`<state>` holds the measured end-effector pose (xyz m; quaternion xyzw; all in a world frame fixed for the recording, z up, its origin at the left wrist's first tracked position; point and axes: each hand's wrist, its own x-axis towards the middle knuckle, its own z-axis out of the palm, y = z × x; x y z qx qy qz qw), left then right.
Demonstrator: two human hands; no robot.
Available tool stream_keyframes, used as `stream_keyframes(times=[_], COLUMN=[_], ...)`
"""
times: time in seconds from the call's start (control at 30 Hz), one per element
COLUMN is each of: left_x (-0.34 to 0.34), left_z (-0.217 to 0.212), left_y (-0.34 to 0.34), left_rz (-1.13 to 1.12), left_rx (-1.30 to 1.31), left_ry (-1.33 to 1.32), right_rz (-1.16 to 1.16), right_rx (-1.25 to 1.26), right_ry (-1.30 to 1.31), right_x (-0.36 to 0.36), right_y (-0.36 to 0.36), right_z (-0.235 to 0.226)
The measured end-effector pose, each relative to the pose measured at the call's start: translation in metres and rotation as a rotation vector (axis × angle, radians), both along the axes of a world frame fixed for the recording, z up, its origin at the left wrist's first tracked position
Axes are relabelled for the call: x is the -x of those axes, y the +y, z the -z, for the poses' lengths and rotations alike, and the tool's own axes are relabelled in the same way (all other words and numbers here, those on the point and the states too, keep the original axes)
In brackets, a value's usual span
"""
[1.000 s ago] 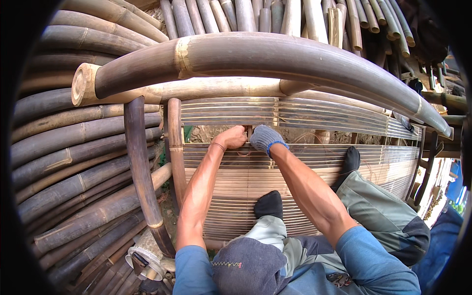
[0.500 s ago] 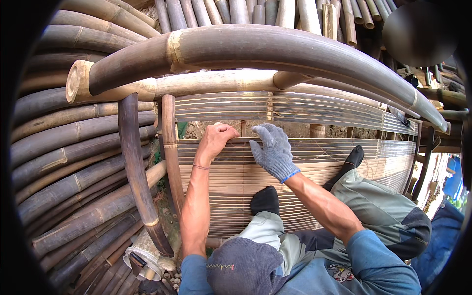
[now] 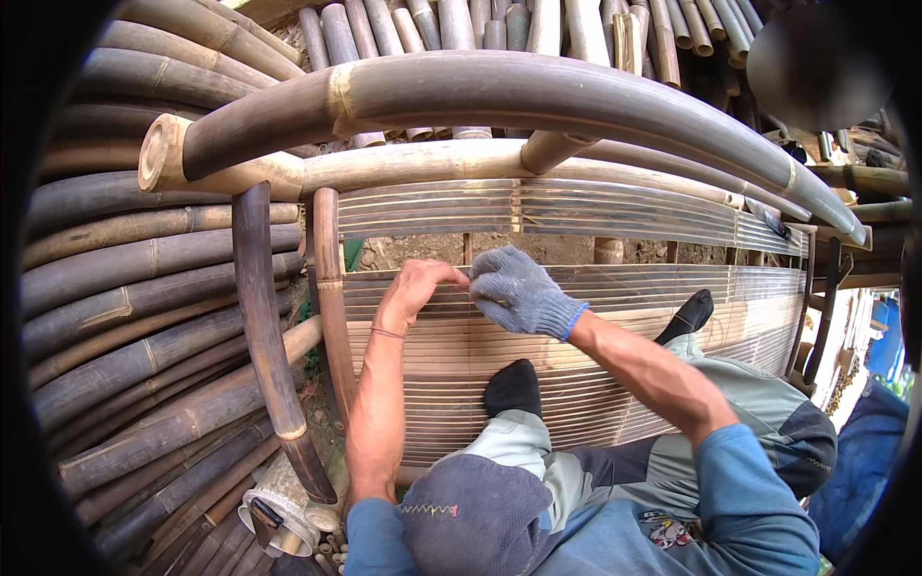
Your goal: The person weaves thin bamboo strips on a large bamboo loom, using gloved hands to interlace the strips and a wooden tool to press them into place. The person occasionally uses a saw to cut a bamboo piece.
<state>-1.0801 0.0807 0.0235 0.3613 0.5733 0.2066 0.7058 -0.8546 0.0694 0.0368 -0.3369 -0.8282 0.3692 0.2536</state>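
Note:
My bare left hand [image 3: 421, 288] is closed in a pinch, its fingertips meeting my gloved right hand over the dark upper slats of a bamboo bench seat [image 3: 423, 350]. The right hand [image 3: 521, 293], in a grey knit glove with a blue cuff, has its fingers curled at the same spot. What they pinch is too small to make out. Just beyond both hands is a gap, with dirt ground showing through. Farther off lies a narrow panel of dark bamboo slats [image 3: 624, 206]. My feet in black socks [image 3: 512, 389] rest on the seat.
A thick dark bamboo pole [image 3: 499, 86] arches across the far side, above a pale bamboo rail [image 3: 403, 166]. A curved bamboo post [image 3: 264, 317] stands at the left. Stacked bamboo poles [image 3: 163, 259] fill the left side. A white bucket [image 3: 286, 480] sits at lower left.
My right hand has moved slightly left and down, its fingers going from spread to curled against my left fingertips. The left hand stays pinched, shifted slightly down.

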Motion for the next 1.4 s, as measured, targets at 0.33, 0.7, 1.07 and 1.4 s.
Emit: stream_keyframes(times=[0.33, 0.7, 1.07, 1.4], left_x=[-0.011, -0.008, 0.048, 0.004], left_z=[0.038, 0.054, 0.089, 0.041], left_y=[0.006, -0.006, -0.039, -0.002], left_rz=[0.092, 0.008, 0.258, 0.663], left_rx=[-0.09, -0.376, -0.508, -0.392], left_ry=[0.494, 0.532, 0.624, 0.636], right_rz=[-0.063, 0.386, 1.371, -0.2], right_rx=[1.274, 0.795, 0.013, 0.396], right_ry=[-0.739, -0.33, -0.216, -0.976], right_x=[-0.217, -0.304, -0.749, -0.164], right_y=[-0.036, -0.016, -0.177, 0.041], right_z=[-0.218, -0.333, -0.324, -0.165])
